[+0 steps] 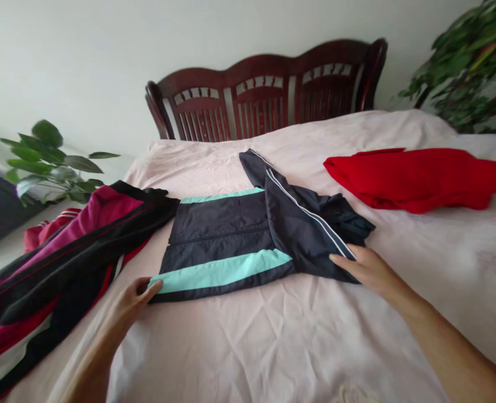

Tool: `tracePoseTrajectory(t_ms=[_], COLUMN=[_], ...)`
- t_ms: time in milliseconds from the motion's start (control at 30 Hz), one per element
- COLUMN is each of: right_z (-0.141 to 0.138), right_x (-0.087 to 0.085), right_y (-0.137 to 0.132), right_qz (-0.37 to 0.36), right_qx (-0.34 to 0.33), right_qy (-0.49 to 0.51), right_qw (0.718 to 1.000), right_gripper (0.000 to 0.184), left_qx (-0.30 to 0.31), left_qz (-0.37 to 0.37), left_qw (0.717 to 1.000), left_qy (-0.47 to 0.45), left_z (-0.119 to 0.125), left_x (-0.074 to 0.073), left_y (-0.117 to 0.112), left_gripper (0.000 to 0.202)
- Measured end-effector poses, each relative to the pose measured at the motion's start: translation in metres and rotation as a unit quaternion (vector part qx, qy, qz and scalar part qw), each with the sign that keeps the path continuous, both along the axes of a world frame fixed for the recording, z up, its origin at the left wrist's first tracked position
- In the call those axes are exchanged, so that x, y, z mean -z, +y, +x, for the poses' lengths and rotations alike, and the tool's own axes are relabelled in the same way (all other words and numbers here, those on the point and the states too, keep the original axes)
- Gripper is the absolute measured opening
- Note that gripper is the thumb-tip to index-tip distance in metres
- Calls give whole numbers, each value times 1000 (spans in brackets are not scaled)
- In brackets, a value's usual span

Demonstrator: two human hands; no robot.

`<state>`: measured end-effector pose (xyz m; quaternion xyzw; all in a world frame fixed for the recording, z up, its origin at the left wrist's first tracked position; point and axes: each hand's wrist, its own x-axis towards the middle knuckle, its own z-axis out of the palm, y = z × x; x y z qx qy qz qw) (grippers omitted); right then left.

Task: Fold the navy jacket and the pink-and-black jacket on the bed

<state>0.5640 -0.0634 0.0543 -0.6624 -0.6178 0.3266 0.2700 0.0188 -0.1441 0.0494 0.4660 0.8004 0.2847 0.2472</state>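
Note:
A dark navy jacket (231, 235) with mint-green stripes lies partly folded on the pale pink bedsheet (273, 341). Its sleeve with white piping is folded across the right side. My left hand (132, 302) pinches the jacket's near left corner, fingers closed on the fabric. My right hand (368, 268) rests flat on the jacket's right edge, fingers stretched out over the dark cloth.
A magenta, black and red jacket (59, 263) is heaped at the left edge of the bed. A folded red garment (420, 179) lies at the back right. A dark wooden headboard (265, 95) stands behind. Leafy plants (50, 162) flank both sides.

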Motion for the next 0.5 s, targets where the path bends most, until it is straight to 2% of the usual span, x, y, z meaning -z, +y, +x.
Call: tracePoseTrajectory(t_ms=[100, 167, 267, 333, 400, 500], right_z=[-1, -4, -8, -9, -5, 8], right_x=[6, 6, 2, 0, -2, -1], right_y=[-3, -4, -4, -4, -5, -12], right_qz=[51, 63, 58, 53, 41, -11], right_qx=[43, 57, 70, 79, 85, 66], right_qy=[-19, -32, -44, -11, 65, 178], right_qw=[998, 996, 995, 995, 993, 982], right_gripper=[37, 37, 37, 38, 40, 42], left_qx=[38, 2, -70, -91, -89, -57], left_qz=[18, 75, 186, 248, 285, 269], left_qw=[999, 996, 973, 962, 954, 954], left_qy=[-17, 38, 117, 70, -29, -120], left_z=[-4, 0, 15, 25, 30, 28], left_x=[0, 2, 4, 3, 2, 7], left_y=[-10, -12, -11, -9, -7, -3], left_gripper=[60, 56, 48, 41, 38, 37])
